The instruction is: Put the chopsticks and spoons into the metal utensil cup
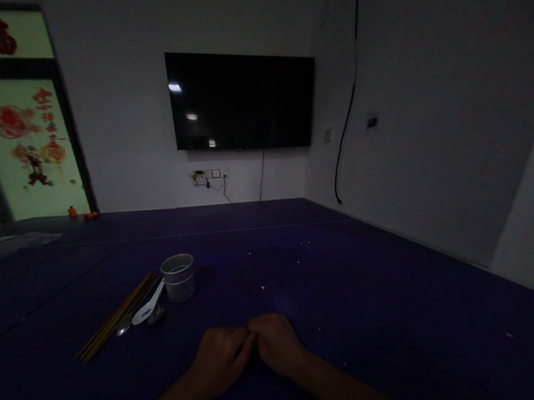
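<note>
My left hand (222,356) and my right hand (277,344) rest on the dark blue table, closed and touching each other at the knuckles. I see nothing held in either one. Ahead and to the left of them stands a grey metal cup (181,286), upright, its mouth facing up. Beside the cup lies a white soup spoon (145,312) with a blue mark in its bowl. Two metal spoons lie close to it, one (124,324) on its left and another (156,315) partly under it. A bundle of brown chopsticks (112,323) lies slantwise farther left.
Small white scraps (263,287) dot the blue tabletop (376,290). At the far left are a clear plastic sheet (14,245) and small orange items (90,215). A television (242,101) hangs on the back wall, and a black cable (347,121) dangles down the right wall.
</note>
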Tool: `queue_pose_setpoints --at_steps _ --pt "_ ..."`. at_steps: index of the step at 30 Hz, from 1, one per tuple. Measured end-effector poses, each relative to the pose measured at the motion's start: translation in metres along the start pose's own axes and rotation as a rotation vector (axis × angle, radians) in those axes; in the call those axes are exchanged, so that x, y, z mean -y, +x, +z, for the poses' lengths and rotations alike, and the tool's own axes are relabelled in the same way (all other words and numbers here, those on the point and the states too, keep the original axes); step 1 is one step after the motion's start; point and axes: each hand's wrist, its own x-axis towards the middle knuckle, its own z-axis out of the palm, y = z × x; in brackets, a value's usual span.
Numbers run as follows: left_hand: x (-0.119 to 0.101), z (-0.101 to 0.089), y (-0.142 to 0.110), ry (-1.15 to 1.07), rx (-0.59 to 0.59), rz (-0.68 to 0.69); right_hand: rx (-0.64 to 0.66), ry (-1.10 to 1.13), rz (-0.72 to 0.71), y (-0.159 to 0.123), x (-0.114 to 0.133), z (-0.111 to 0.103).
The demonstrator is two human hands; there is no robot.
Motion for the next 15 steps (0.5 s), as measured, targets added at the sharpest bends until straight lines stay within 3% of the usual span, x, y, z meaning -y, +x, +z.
queue_pose_setpoints --at_steps 15 --pt "0.009 -0.011 0.002 0.081 -0.022 -0.006 0.007 0.055 0.013 -0.001 0.004 -0.006"
